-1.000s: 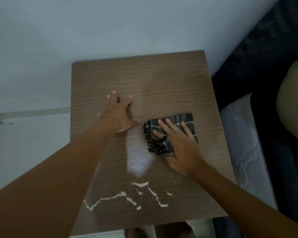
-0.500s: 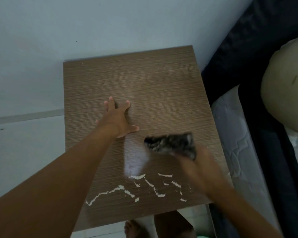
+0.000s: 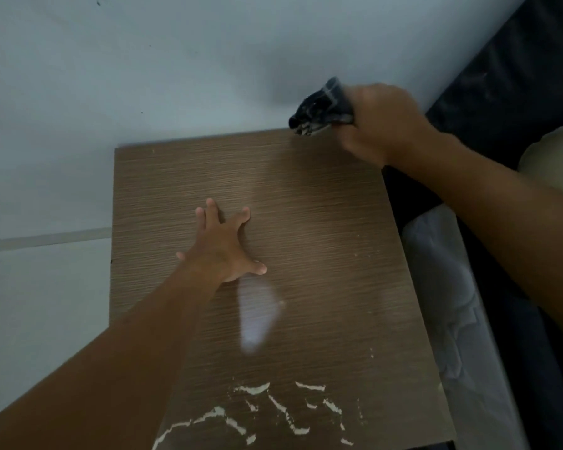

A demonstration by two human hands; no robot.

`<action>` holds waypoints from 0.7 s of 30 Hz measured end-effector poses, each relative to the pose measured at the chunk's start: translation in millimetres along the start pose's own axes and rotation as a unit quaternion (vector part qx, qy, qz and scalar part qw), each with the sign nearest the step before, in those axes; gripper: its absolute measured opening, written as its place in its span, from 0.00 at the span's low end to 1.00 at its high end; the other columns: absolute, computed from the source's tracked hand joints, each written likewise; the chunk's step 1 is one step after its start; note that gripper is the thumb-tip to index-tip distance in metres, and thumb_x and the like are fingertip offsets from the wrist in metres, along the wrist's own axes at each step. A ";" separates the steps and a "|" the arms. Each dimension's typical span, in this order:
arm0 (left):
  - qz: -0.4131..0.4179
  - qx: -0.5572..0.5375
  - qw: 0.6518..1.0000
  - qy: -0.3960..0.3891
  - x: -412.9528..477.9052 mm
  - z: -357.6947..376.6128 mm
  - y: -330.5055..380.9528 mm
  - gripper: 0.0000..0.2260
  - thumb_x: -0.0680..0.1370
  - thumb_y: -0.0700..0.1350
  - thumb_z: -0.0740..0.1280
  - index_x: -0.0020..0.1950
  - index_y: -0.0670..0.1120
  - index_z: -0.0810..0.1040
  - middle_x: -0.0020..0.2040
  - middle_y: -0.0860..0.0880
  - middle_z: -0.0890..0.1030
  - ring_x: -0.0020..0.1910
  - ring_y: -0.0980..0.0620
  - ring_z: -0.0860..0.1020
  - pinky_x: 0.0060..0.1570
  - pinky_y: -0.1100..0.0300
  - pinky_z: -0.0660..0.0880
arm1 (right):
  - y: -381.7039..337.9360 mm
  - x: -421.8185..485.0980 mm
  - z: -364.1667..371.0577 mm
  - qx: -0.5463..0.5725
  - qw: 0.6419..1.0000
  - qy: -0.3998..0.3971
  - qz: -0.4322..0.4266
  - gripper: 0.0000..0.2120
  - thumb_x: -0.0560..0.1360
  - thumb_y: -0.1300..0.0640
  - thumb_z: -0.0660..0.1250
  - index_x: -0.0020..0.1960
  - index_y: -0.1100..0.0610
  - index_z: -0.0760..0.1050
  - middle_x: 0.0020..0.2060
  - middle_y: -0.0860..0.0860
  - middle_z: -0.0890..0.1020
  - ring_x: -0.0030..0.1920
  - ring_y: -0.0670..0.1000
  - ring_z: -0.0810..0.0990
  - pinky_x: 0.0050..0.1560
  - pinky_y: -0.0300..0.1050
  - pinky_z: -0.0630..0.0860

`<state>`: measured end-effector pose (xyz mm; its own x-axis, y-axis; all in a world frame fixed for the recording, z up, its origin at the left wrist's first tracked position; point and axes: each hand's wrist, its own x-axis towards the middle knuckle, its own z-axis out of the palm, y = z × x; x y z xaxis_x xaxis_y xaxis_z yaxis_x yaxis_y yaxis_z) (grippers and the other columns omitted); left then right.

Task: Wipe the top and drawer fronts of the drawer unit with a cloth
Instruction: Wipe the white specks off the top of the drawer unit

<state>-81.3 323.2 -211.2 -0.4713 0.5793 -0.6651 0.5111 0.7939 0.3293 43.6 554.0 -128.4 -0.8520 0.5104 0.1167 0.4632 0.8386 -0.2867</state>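
Observation:
The drawer unit's brown wood-grain top (image 3: 322, 254) fills the middle of the view; its drawer fronts are out of sight. My left hand (image 3: 223, 245) rests flat on the top, fingers spread, a little left of centre. My right hand (image 3: 379, 123) grips a bunched dark checked cloth (image 3: 319, 113) above the top's far right corner, blurred by motion. The cloth sticks out to the left of my fist. Whether it touches the surface I cannot tell.
White chipped marks (image 3: 273, 407) run across the near part of the top. A pale wall (image 3: 208, 60) stands right behind the unit. A bed with a dark frame (image 3: 517, 76) and a light mattress (image 3: 452, 303) lies close on the right.
My right hand bunched up the cloth and swept it from the middle right of the top to the far right corner. My left hand stayed planted.

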 end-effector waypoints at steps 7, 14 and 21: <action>-0.008 -0.005 1.000 -0.015 -2.9 -1.9 2.8 0.49 0.65 0.53 0.79 0.76 0.65 0.51 0.78 0.51 0.30 0.76 0.48 0.31 0.68 0.27 0.50 | 31.2 20.2 91.0 -0.082 0.971 -0.200 -0.098 0.28 0.79 0.44 0.58 0.77 0.48 0.57 0.76 0.53 0.61 0.76 0.53 0.59 0.73 0.54 0.55; -0.008 -0.008 1.000 -0.011 -1.0 -0.4 0.4 0.50 0.64 0.54 0.80 0.76 0.65 0.52 0.78 0.51 0.31 0.76 0.48 0.32 0.68 0.27 0.51 | 34.2 -10.7 108.1 0.017 0.988 -0.141 -0.054 0.30 0.80 0.39 0.54 0.78 0.47 0.52 0.79 0.48 0.53 0.78 0.47 0.48 0.77 0.56 0.44; -0.001 -0.015 1.000 -0.001 4.2 2.2 -4.6 0.51 0.62 0.54 0.80 0.76 0.65 0.52 0.78 0.50 0.32 0.76 0.47 0.32 0.71 0.32 0.52 | 30.8 -82.1 108.9 0.011 0.991 -0.131 -0.038 0.29 0.80 0.41 0.54 0.78 0.46 0.52 0.79 0.48 0.54 0.78 0.48 0.48 0.77 0.58 0.46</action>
<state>-84.1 321.6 -217.0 -0.4701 0.5778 -0.6672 0.4880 0.8000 0.3490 101.2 517.2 -250.3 -0.9193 0.3773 -0.1116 0.3930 0.8667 -0.3072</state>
